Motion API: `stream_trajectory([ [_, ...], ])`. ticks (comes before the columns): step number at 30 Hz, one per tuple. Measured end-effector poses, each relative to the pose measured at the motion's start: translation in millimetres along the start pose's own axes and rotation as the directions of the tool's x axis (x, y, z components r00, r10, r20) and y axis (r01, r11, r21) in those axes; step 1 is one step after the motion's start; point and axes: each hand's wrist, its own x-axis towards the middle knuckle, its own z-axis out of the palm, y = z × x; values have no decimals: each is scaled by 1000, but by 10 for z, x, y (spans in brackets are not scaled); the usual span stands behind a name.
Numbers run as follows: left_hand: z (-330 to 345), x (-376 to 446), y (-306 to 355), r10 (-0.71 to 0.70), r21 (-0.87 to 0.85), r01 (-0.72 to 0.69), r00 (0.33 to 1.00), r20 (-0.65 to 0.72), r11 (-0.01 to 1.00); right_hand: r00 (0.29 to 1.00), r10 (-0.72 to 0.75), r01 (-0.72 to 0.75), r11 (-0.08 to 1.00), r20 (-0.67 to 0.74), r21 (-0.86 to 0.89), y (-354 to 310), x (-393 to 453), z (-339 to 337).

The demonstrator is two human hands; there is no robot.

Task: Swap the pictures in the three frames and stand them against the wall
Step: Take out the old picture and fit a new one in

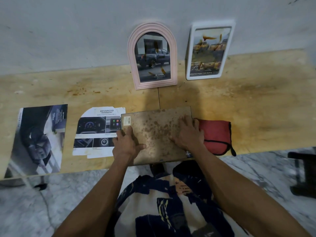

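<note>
A third frame [153, 134] lies face down at the table's front edge, its stained brown backing board up. My left hand [126, 144] grips its left side, thumb on the board. My right hand [188, 134] presses flat on the board's right part. A pink arched frame [133, 53] with a truck picture leans on the wall. To its right a white rectangular frame [189, 65] with a yellowish picture also leans there. Two loose pictures lie on the left: a dashboard page [95, 130] with an arched top, and a dark car-interior page [39, 139].
A red pouch [217, 135] with black trim lies just right of the face-down frame. The wooden table [256, 108] is stained; its front edge runs under my hands. A dark stand [304, 171] sits on the marble floor at the right.
</note>
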Motion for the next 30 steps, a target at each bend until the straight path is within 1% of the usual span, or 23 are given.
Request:
stream_trajectory([
  [3, -5, 7, 18, 10, -1, -10, 1000, -6, 1000, 1000, -17, 15, 997, -26, -82, -37, 78, -38],
  [5, -3, 48, 3, 64, 26, -64, 998, -10, 998, 996, -85, 84, 996, -19, -44, -58, 141, -42],
  [6, 1, 77, -7, 97, 61, -97, 995, 5, 993, 991, -137, 137, 990, 6, -18, -71, 171, -42],
  [8, 5, 129, -10, 132, 131, -138, 990, 56, 982, 974, -208, 212, 977, 85, -31, -96, 226, -26],
  [10, -10, 163, -1, 115, 149, -129, 988, 99, 980, 969, -204, 211, 977, 137, -39, -117, 256, -6],
  [12, -25, 165, 5, 98, 128, -113, 988, 122, 985, 973, -195, 199, 980, 124, -20, -129, 270, 8],
  [16, -50, 153, 19, 91, 91, -103, 989, 118, 991, 978, -190, 195, 980, 84, -47, -145, 286, 7],
  [20, -50, 142, 48, 91, 107, -101, 991, 95, 989, 973, -205, 213, 975, 104, -65, -153, 273, -22],
  [23, -58, 148, 29, 89, 127, -105, 988, 126, 986, 971, -209, 219, 972, 120, -82, -141, 243, -29],
  [25, -66, 154, -4, 92, 128, -111, 985, 143, 986, 967, -215, 225, 972, 136, -62, -128, 235, -10],
  [30, -13, 132, -28, 126, 150, -137, 989, 76, 979, 929, -291, 310, 949, 227, -52, 35, 131, -145],
])
